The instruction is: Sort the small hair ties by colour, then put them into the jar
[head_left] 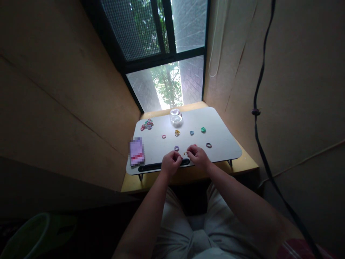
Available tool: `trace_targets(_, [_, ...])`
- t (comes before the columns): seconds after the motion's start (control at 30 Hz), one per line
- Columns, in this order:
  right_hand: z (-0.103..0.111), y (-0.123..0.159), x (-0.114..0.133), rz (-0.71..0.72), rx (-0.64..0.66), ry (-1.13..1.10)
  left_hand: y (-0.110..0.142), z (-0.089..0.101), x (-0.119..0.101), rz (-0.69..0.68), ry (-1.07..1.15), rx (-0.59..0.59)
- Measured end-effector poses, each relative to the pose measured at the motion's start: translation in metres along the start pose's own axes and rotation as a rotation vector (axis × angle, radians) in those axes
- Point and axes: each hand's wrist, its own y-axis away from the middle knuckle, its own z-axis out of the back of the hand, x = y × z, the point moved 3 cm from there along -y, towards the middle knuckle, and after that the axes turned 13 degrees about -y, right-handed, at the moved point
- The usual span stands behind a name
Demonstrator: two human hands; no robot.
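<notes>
Above the front edge of the white folding table (223,144), my left hand (171,162) is closed in a pinch; what it holds, if anything, I cannot make out. My right hand (198,155) is closed too, with a small yellow hair tie (185,153) at its fingertips. Just beyond the hands lies a purple hair tie (176,148). A red one (195,145) shows partly behind my right hand. Farther back sit a pink hair tie (164,136), a yellow-orange group (177,133), a blue group (192,133) and a green group (203,130). Dark hair ties (208,145) lie to the right.
A mixed pile of coloured hair ties (147,124) is at the back left, near a blurred purple packet (137,151). A clear plastic container (176,118) stands at the back. A black ledge (151,167) runs along the front edge. A dark cable (257,82) hangs at right.
</notes>
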Motion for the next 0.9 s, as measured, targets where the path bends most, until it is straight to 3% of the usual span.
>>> trace_targets(0.3, [-0.0040,0.0005,0.0039,0.014,0.082,0.025,0.0008,-0.0005,-0.0050,-0.070,0.012,0.040])
trace_targets(0.9, [-0.0053,0.0008,-0.0006,-0.003,0.094,0.028,0.0005,-0.0006,-0.0046,-0.051,0.019,0.023])
